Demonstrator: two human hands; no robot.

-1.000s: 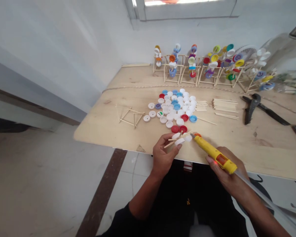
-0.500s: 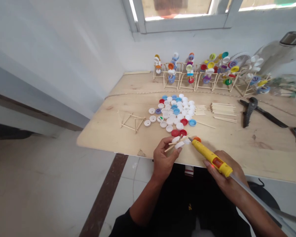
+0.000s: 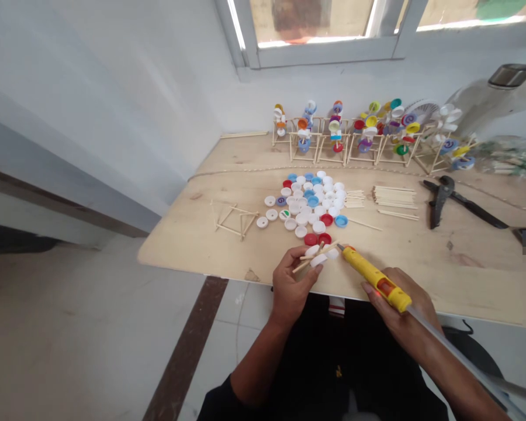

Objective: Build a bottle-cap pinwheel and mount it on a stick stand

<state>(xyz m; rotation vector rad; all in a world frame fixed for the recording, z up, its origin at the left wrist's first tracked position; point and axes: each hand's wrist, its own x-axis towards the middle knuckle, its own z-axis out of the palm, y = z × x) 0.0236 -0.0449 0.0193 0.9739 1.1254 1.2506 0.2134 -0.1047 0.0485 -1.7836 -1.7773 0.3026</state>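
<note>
Head view shows your left hand (image 3: 289, 286) partly closed, thumb and fingers pinching a stick-and-cap piece (image 3: 319, 260) over the near edge of the counter (image 3: 188, 248). Your right hand (image 3: 414, 298) is wrapped around the yellow glue gun (image 3: 368, 272), which slants away and leftward, so its nozzle (image 3: 341, 248) lies right beside the piece's right-hand end. The longest stick in the piece runs up toward that tip, and the tip is nearer to your left fingers than to your right. Whether nozzle and stick touch, you cannot tell; no glue can be made out. The gun hides most of your right-hand grip, the trigger included, and partly covers an orange cap (image 3: 350, 248) behind it. White caps overlap where the sticks cross, blurring the joint.
</note>
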